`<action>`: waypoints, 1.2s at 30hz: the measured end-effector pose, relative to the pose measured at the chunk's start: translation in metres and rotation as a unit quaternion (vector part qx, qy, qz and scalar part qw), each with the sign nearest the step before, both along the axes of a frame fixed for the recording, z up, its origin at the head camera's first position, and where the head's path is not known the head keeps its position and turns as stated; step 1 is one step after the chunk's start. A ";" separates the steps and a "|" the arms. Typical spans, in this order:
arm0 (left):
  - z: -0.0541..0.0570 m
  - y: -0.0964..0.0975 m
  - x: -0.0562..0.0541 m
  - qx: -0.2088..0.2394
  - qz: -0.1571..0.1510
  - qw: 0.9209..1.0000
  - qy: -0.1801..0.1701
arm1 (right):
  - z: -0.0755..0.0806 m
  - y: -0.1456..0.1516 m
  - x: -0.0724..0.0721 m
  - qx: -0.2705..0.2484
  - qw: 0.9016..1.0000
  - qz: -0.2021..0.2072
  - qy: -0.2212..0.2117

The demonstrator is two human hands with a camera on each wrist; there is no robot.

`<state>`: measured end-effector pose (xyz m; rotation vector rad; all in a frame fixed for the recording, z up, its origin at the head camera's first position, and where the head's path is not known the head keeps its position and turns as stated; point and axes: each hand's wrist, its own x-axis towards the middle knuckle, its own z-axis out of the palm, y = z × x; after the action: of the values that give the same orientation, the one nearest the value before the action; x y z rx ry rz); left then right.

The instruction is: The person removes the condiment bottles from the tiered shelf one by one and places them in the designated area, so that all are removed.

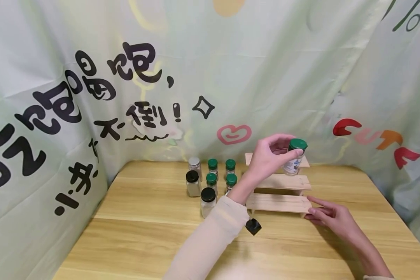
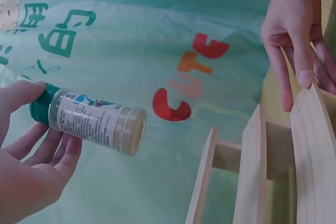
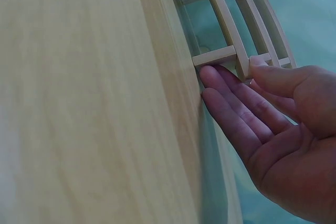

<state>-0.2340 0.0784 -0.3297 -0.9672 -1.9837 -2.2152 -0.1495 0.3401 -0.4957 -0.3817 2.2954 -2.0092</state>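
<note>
A clear spice jar with a green cap and a printed label is held in my left hand, raised over the right end of the stepped wooden rack. In the left wrist view the jar lies tilted across the picture, thumb and fingers round its cap end, its base free. My right hand grips the right end of the rack's lowest step. The right wrist view has the thumb against the board's end and the other fingers under it. No jar shows on the visible parts of the steps.
Left of the rack stand several green-capped jars, a silver-lidded jar and two black-lidded jars, partly behind my left forearm. A small black block sits by the left cuff. Printed cloth hangs behind the wooden table.
</note>
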 end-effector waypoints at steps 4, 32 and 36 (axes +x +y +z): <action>-0.001 -0.007 0.003 0.007 -0.006 1.000 -0.004 | 0.002 0.001 0.000 0.001 1.000 0.000 -0.004; -0.010 -0.059 0.027 0.019 0.003 1.000 -0.009 | 0.001 -0.001 0.000 0.019 1.000 -0.015 0.003; -0.012 -0.067 0.030 0.027 0.003 1.000 -0.011 | 0.001 -0.001 0.001 0.022 1.000 -0.013 0.009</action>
<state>-0.2037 0.0110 -0.3418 -0.9341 -1.9207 -2.2738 -0.1483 0.3392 -0.4949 -0.3712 2.3628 -1.9726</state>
